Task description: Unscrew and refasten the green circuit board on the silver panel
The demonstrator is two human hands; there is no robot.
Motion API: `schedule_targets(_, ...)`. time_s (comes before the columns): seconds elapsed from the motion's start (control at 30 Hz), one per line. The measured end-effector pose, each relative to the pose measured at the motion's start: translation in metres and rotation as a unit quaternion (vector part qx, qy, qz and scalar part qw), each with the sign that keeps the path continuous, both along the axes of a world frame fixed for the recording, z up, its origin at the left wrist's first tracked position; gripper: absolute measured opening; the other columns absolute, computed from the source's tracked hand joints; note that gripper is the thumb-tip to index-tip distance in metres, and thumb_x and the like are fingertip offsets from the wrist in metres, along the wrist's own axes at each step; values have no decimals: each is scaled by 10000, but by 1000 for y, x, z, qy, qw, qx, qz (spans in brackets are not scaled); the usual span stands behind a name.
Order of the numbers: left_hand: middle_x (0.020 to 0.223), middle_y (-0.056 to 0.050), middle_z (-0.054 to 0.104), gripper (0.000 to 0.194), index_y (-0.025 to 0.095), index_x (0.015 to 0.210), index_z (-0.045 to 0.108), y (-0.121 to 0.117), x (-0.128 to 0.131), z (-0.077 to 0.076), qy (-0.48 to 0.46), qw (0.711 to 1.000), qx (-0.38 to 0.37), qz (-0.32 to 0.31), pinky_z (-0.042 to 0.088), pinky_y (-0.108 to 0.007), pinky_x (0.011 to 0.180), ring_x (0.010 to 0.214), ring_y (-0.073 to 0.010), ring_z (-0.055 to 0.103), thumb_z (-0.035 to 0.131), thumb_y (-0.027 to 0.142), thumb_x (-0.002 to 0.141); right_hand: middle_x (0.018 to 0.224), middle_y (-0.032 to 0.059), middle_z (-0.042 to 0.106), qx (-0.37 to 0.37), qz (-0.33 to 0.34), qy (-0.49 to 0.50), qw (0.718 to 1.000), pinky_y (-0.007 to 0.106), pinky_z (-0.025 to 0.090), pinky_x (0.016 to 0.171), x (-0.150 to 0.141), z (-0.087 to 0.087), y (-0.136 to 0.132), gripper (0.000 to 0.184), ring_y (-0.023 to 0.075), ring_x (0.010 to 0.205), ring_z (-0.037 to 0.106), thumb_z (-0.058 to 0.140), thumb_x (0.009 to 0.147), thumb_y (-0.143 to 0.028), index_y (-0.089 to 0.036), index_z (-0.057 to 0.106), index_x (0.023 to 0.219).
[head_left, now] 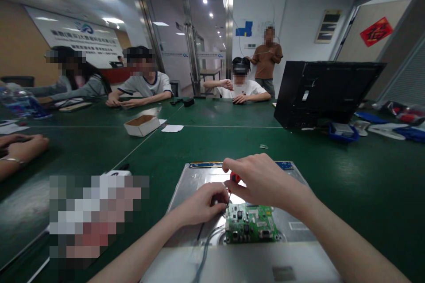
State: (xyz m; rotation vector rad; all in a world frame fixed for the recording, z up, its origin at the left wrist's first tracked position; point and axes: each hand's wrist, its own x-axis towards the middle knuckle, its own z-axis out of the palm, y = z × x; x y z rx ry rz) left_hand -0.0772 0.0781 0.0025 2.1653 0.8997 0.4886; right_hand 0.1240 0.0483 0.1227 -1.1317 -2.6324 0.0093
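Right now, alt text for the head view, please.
The right hand holds a red-handled tool by a green circuit board, the left hand beside it. The board lies on a metal panel on a green table; other people sit beyond.

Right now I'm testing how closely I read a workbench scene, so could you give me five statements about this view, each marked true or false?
1. The right hand holds a red-and-black tool. True.
2. The left hand is to the right of the green circuit board. False: its fingertips are by the board's far left corner.
3. The green circuit board lies on the metal panel. True.
4. The small open box stands to the right of the black monitor. False: it stands to the left.
5. A grey cable lies left of the board. True.
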Motion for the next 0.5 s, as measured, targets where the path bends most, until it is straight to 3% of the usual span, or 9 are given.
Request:
schedule_targets(0.13,858,-34,641,102,154,912,605,3,-1,-3,5,1000,-19,-14,469,-299,710,775,-189,574,559,164,820,820,13,674,-1,15,14,1000,253,219,484,0,1,-3,216,120,590,536,559,782,-215,-184,513,991)
schedule_targets(0.37,824,-15,622,74,165,870,587,0,1,4,-7,1000,-21,-5,450,-280,692,757,-178,569,576,141,801,795,-7,683,13,1,8,1000,252,220,491,1,-3,2,169,125,602,560,565,892,-380,-217,540,928)
schedule_targets(0.5,813,-14,614,55,158,869,586,0,1,2,-11,1000,-27,-7,447,-280,695,749,-176,559,571,148,816,753,-8,679,14,-16,4,1000,258,217,485,0,-2,1,83,131,588,564,536,876,-258,-208,524,941)
